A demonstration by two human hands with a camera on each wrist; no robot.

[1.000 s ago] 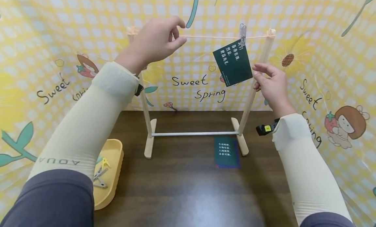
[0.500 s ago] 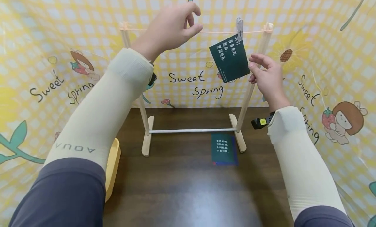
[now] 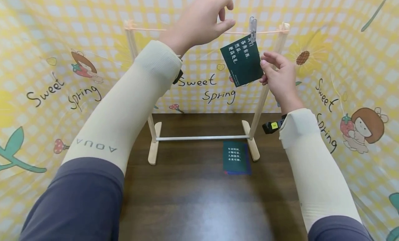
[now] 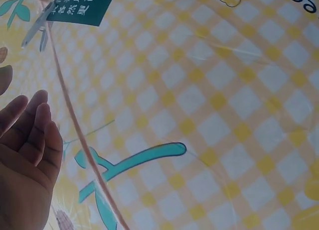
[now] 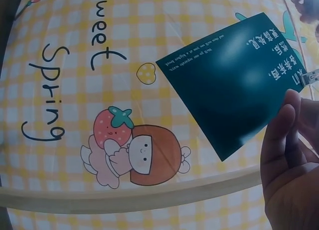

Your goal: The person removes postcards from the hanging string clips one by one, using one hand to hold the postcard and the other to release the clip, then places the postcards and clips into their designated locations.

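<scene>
A dark green card (image 3: 241,62) with white writing hangs tilted from the cord (image 3: 237,33) of a wooden frame. A clear clothespin (image 3: 253,29) holds it by a top corner. Fingertips of my right hand (image 3: 280,74), loosely bent, are right at the card's right edge below the clothespin. In the right wrist view they overlap the card (image 5: 229,85). My left hand (image 3: 202,21) hovers in front of the cord, left of the clothespin, with nothing in it. The left wrist view shows its fingers (image 4: 41,125) relaxed beside the cord, apart from the clothespin (image 4: 39,25).
The wooden frame stands on two feet (image 3: 250,140), joined by a white bar (image 3: 202,138). A small stack of cards (image 3: 235,158) lies on the dark table (image 3: 180,199) by its right foot. Yellow checked cloth (image 3: 187,99) surrounds the table.
My left hand has moved right along the cord, towards the clothespin. My right hand has shifted slightly up along the card's edge. The left arm now hides the yellow tray of clothespins seen earlier.
</scene>
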